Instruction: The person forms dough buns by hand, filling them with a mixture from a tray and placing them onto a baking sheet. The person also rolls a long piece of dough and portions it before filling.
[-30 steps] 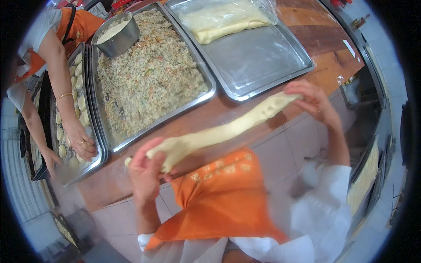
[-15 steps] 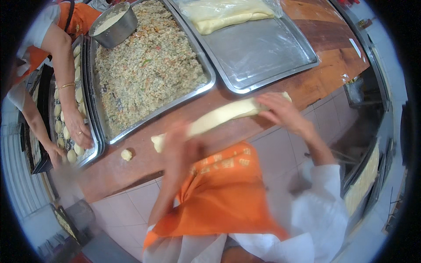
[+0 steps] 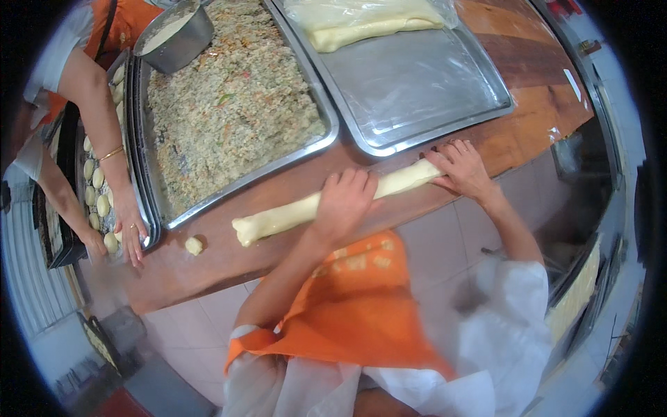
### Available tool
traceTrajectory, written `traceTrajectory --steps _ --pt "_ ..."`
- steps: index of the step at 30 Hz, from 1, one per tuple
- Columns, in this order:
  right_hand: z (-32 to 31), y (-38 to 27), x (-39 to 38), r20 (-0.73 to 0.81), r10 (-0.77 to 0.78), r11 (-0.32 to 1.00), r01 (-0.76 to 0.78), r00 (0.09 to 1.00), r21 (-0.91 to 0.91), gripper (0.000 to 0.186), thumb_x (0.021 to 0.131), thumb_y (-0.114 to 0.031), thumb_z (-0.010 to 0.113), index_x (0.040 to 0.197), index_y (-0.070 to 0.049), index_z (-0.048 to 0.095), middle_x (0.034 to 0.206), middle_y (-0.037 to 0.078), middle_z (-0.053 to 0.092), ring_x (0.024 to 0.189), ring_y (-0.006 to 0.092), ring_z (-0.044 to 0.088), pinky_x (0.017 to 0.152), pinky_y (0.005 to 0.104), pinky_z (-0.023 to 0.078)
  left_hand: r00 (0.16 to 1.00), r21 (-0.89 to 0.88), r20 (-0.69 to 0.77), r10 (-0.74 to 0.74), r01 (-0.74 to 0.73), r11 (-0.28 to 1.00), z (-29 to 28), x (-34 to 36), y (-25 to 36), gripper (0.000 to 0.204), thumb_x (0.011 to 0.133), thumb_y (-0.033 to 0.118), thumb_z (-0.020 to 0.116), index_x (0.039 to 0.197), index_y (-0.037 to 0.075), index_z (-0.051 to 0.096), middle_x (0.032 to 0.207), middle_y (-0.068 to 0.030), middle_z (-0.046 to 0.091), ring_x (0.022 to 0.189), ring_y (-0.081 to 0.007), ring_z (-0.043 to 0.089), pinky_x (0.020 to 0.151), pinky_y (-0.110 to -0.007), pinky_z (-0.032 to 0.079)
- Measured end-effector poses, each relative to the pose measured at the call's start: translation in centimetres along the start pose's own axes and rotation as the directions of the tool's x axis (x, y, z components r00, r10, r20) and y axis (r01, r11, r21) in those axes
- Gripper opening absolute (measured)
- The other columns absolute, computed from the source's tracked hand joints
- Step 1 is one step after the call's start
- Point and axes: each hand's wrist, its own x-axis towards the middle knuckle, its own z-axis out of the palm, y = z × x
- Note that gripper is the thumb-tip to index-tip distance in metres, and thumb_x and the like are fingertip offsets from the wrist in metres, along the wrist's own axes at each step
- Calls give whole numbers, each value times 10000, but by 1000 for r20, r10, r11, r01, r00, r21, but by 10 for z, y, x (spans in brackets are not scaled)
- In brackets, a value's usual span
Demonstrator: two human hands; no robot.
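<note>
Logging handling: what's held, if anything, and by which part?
The dough roll has the left grip over its middle, the right grip at its right end; whether either holds can't be told.

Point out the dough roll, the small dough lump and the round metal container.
Dough roll [image 3: 283,217]: head view, body toward its left end.
Small dough lump [image 3: 194,245]: head view, its middle.
Round metal container [image 3: 186,52]: head view, outer side wall.

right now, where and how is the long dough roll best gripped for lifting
Probably near both ends, coming from the near side and cradling underneath: the dough roll is long and slender and lies along the wooden table, so one middle hold could let it sag. The right hand is at one end; the left hand is over the middle.
</note>
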Motion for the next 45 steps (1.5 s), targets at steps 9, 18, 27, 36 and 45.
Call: traceTrajectory --steps 9,18,27,36,45 --pt "-28 37 -37 144 53 999 -53 988 -6 576 665 -290 688 1163 -66 503 1071 124 543 950 300 519 831 431 391 979 23 85 -186 185 983 -8 -48 -23 512 708 324 655 1125 62 516 988 -53 538 910 -192 506 708 -308 394" --pt "24 -147 101 20 -33 957 26 999 289 566 721 -320 654 1198 -66 483 1118 99 538 981 250 510 815 401 393 934 51 80 -348 345 937 -56 -127 -68 514 663 241 711 1110 63 530 1006 -68 553 928 -234 523 772 -365 413" --pt "46 -229 184 24 -137 865 107 990 489 507 725 -247 640 1174 -70 484 1073 82 537 975 235 490 802 375 380 783 -452 91 -615 582 675 -93 -175 -89 402 689 4 664 1074 48 557 1040 -100 559 982 -269 523 792 -340 438" --pt "42 -242 192 103 -137 884 75 985 461 531 719 -245 665 1188 -73 489 1140 81 529 1057 247 476 844 407 376 433 -268 -423 -796 779 566 -95 -234 -120 234 778 6 602 1011 30 608 997 -124 566 922 -268 550 755 -338 468" --pt "45 -243 193 119 -13 877 -46 993 478 537 729 -193 661 1207 -37 472 1170 122 501 1073 289 456 879 409 357 465 -706 -134 -875 575 413 -104 -202 -93 233 764 47 622 996 39 626 940 -132 570 872 -268 555 737 -343 465"
